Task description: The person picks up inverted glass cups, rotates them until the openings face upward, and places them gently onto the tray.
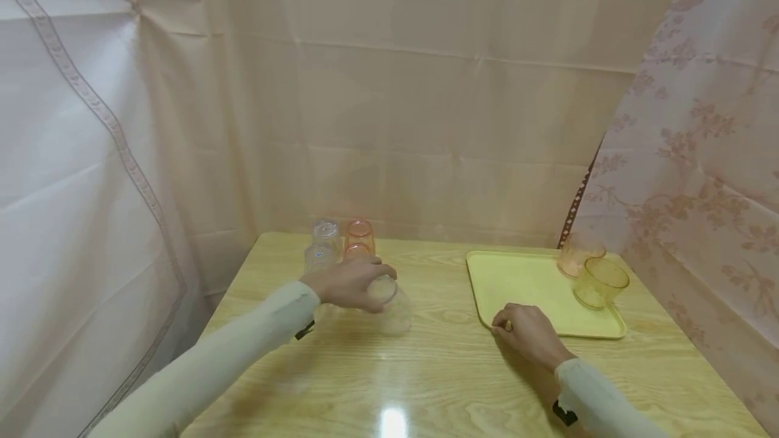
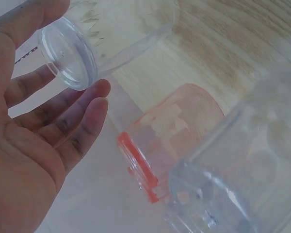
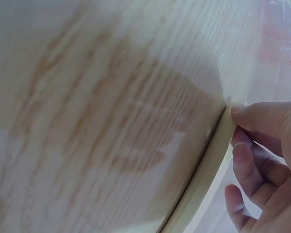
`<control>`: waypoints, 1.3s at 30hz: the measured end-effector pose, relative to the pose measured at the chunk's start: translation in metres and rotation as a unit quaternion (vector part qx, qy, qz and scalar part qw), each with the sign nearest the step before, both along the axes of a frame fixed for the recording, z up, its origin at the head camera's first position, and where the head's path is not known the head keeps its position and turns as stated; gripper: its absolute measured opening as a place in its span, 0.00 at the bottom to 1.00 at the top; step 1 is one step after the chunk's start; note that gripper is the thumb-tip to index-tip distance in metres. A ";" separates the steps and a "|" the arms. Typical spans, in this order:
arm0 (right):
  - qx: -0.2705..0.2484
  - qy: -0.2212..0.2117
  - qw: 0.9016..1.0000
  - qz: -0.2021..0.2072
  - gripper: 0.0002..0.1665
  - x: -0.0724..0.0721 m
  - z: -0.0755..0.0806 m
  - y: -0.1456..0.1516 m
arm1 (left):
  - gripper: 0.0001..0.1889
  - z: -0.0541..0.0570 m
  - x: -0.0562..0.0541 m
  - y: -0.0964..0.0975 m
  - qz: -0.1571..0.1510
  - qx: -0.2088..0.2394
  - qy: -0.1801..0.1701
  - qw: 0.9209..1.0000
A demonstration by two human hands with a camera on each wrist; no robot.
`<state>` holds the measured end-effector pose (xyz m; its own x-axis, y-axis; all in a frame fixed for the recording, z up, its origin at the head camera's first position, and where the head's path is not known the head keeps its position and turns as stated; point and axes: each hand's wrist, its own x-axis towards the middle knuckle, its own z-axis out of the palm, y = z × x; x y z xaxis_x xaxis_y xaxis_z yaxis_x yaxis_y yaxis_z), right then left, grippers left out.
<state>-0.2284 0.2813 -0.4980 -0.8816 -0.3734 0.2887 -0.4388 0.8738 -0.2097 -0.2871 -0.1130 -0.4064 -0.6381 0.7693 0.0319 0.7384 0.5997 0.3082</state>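
1. My left hand (image 1: pixel 349 284) has its fingers curled around the base of a clear tumbler (image 1: pixel 395 316), mouth down above the wood-grain table (image 1: pixel 389 370); I can't tell whether its rim touches.
2. My right hand (image 1: pixel 528 331) pinches the near-left corner of the yellow tray (image 1: pixel 517 282), thumb on the rim.
3. Behind the left hand, two clear tumblers (image 1: pixel 319 257) and two red-tinted tumblers (image 1: pixel 359 230) stand inverted on the table.
4. On the tray's right side, a pink tumbler (image 1: pixel 573 263) and a yellow tumbler (image 1: pixel 599 286) stand mouth up.
5. I judge it partly done: two tumblers on the tray, five off it.
6. I can read no brand, label or writing.
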 end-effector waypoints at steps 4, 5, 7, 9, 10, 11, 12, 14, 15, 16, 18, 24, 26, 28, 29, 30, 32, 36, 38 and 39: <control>-0.004 0.002 1.000 0.002 0.05 0.001 -0.001 0.000 | 0.33 -0.003 0.000 0.006 -0.002 0.015 -0.014 1.000; -0.005 0.003 1.000 0.004 0.05 0.001 0.000 0.000 | 0.33 -0.004 0.001 0.008 -0.002 0.018 -0.015 1.000; -0.007 0.003 1.000 0.003 0.05 0.001 0.000 0.001 | 0.33 -0.005 0.002 0.011 -0.002 0.024 -0.012 1.000; -0.008 0.002 1.000 0.004 0.05 0.002 0.000 0.001 | 0.33 -0.007 0.002 0.014 -0.003 0.027 -0.007 1.000; -0.008 0.001 1.000 0.003 0.05 0.002 -0.001 0.001 | 0.33 -0.009 0.002 0.015 -0.002 0.026 -0.004 1.000; -0.008 0.000 1.000 0.002 0.05 0.002 -0.001 0.001 | 0.33 -0.010 0.003 0.016 -0.002 0.026 -0.003 1.000; -0.007 -0.002 1.000 0.001 0.05 0.002 -0.001 0.001 | 0.33 -0.010 0.003 0.017 -0.003 0.026 -0.002 1.000; -0.005 -0.006 1.000 -0.002 0.05 0.002 -0.002 0.000 | 0.32 -0.012 0.003 0.019 -0.005 0.028 -0.001 1.000; -0.004 -0.008 1.000 -0.004 0.05 0.002 -0.002 0.000 | 0.32 -0.013 0.003 0.020 -0.007 0.030 -0.001 1.000; -0.003 -0.009 1.000 -0.007 0.05 0.002 -0.003 0.000 | 0.32 -0.014 0.003 0.021 -0.008 0.032 -0.001 0.999; -0.003 -0.009 1.000 -0.009 0.05 0.002 -0.003 -0.001 | 0.32 -0.015 0.002 0.024 -0.008 0.034 0.002 0.999; -0.005 -0.008 1.000 -0.010 0.05 0.003 -0.002 -0.001 | 0.32 -0.021 0.000 0.032 -0.002 0.035 0.008 0.999; -0.007 -0.010 1.000 -0.012 0.05 0.002 -0.002 -0.001 | 0.33 -0.022 0.000 0.035 -0.002 0.040 0.002 0.999; -0.009 -0.013 1.000 -0.014 0.05 0.002 -0.003 -0.001 | 0.33 -0.023 -0.001 0.038 -0.003 0.046 -0.005 0.999; -0.010 -0.012 1.000 -0.012 0.05 0.002 -0.003 -0.001 | 0.33 -0.023 0.000 0.039 -0.003 0.049 -0.007 0.999; -0.011 -0.013 1.000 -0.013 0.05 0.001 -0.003 -0.001 | 0.34 -0.022 0.000 0.041 -0.003 0.051 -0.009 0.999; -0.010 -0.015 1.000 -0.015 0.05 0.001 -0.003 -0.001 | 0.34 -0.022 0.001 0.043 -0.004 0.050 -0.002 0.999; -0.008 -0.020 1.000 -0.020 0.05 0.002 -0.002 -0.001 | 0.34 -0.020 0.001 0.049 -0.004 0.050 0.009 0.999; -0.007 -0.021 1.000 -0.021 0.05 0.002 -0.001 -0.001 | 0.35 -0.018 0.002 0.052 -0.002 0.054 0.006 0.999; -0.008 -0.021 1.000 -0.021 0.05 0.002 0.000 -0.001 | 0.34 -0.017 0.003 0.054 0.000 0.057 0.003 0.998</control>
